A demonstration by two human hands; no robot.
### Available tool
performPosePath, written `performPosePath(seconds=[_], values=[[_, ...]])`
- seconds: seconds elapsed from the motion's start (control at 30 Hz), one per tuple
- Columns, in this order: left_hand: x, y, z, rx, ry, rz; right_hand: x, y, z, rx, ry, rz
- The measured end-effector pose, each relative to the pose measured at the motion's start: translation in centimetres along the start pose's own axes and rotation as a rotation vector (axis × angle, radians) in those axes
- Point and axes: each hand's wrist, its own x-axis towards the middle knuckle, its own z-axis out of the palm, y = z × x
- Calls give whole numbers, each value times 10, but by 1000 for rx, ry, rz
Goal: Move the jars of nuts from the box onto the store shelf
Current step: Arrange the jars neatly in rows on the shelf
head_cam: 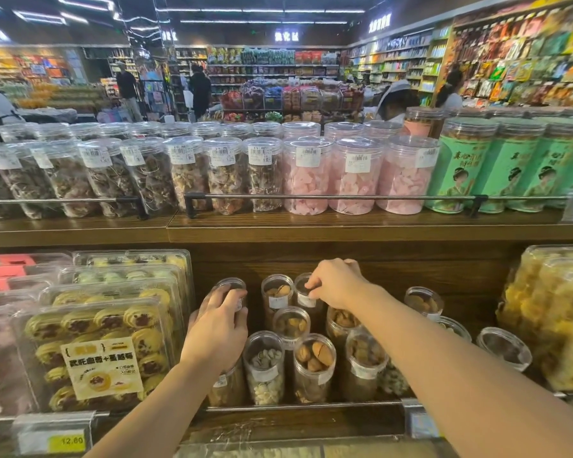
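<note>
Several clear jars of nuts stand on the lower wooden shelf [311, 421]. My left hand [217, 328] grips a clear jar [234, 287] at the back left of the group, fingers curled round its side. My right hand [336, 284] pinches the lid rim of another jar [303, 294] in the back row. Between them stands a jar with a white label [277, 292]. In front are a pistachio jar [264, 366] and a walnut jar [314, 366]. The box is not in view.
Trays of cookies [93, 345] fill the shelf to the left. Bags of yellow dried fruit [549, 312] sit at the right. The upper shelf [344, 223] carries tall jars behind a metal rail [331, 196]. People stand in the aisles beyond.
</note>
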Motion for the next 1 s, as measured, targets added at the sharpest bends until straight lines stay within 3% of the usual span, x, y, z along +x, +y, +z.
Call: performPosePath(seconds=[0.23, 0.43, 0.63, 0.77, 1.0], values=[[1, -3, -1, -3, -3, 14, 0, 41, -35, 206, -23, -49], [3, -5, 3, 3, -6, 14, -19, 111, -50, 117, -132, 24], [6, -7, 3, 24, -5, 33, -18, 103, -32, 85, -97, 4], [6, -8, 4, 40, -9, 35, -12, 93, -44, -27, -193, -22], [6, -8, 3, 29, -12, 40, -7, 99, -35, 127, -226, -11]])
